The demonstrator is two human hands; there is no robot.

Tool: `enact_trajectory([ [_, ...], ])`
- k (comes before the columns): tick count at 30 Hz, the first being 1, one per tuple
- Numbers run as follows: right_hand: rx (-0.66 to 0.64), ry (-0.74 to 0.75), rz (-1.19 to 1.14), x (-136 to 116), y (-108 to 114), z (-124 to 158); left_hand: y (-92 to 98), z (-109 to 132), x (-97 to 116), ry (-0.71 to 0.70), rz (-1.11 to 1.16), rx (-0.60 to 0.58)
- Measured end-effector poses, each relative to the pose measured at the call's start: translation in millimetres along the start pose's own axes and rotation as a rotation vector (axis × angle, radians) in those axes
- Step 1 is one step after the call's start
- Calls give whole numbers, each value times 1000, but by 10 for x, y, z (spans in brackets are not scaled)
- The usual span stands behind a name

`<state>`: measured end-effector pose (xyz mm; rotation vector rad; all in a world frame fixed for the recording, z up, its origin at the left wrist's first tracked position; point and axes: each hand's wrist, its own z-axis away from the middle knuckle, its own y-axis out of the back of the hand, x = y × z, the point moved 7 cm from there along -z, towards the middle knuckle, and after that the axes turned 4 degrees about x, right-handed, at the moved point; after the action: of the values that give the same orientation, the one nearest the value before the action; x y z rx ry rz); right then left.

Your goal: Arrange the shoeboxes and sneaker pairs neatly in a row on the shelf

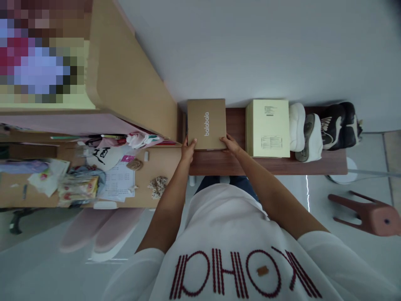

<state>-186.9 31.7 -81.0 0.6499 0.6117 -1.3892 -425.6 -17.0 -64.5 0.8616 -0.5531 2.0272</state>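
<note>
A brown cardboard shoebox (200, 123) marked "balabala" sits at the left end of a dark wooden shelf (216, 164), near the wall. My left hand (188, 149) grips its near left corner, thumb on the lid. At the near right corner, my right hand (231, 144) holds the same box with the thumb on top and the fingers along the side. To the right, a pale yellow box (270, 127) with printed labels stands apart from it. Beyond that box are white shoes (297, 126), a grey-and-white shoe (309, 138) and black shoes (336, 125).
A tall wooden panel (134, 79) borders the shelf on the left. The desk (158, 161) there carries papers (117, 182), a white cap (105, 155), a patterned scrunchie (158, 187) and bags. A pink chair (103, 230) stands below it. On the right floor is a reddish-brown stool (376, 217).
</note>
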Motion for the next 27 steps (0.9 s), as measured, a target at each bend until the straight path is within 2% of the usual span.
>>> enact_trajectory([
  [3, 18, 27, 34, -34, 31, -19, -21, -10, 110, -156, -30, 10],
  [6, 80, 105, 97, -78, 161, 14, 40, 15, 193, -233, -93, 74],
  [9, 124, 265, 130, -171, 392, 170, 154, 128, 296, -301, -184, 212],
  [12, 130, 347, 90, -258, 723, 396, 57, 371, 453, -456, -274, 257],
  [14, 155, 355, 43, -321, 1003, 528, -187, 570, 524, -541, -329, 212],
  [18, 280, 388, 5, -459, 1634, 677, -936, 905, 443, -535, -345, 14],
  [22, 430, 417, 0, -484, 2258, 683, -1628, 1048, 127, -441, -296, -178],
  [24, 494, 424, 6, -451, 2530, 653, -1860, 1029, -76, -389, -309, -228],
  [27, 549, 396, 30, -364, 2835, 561, -2091, 932, -372, -310, -349, -258],
])
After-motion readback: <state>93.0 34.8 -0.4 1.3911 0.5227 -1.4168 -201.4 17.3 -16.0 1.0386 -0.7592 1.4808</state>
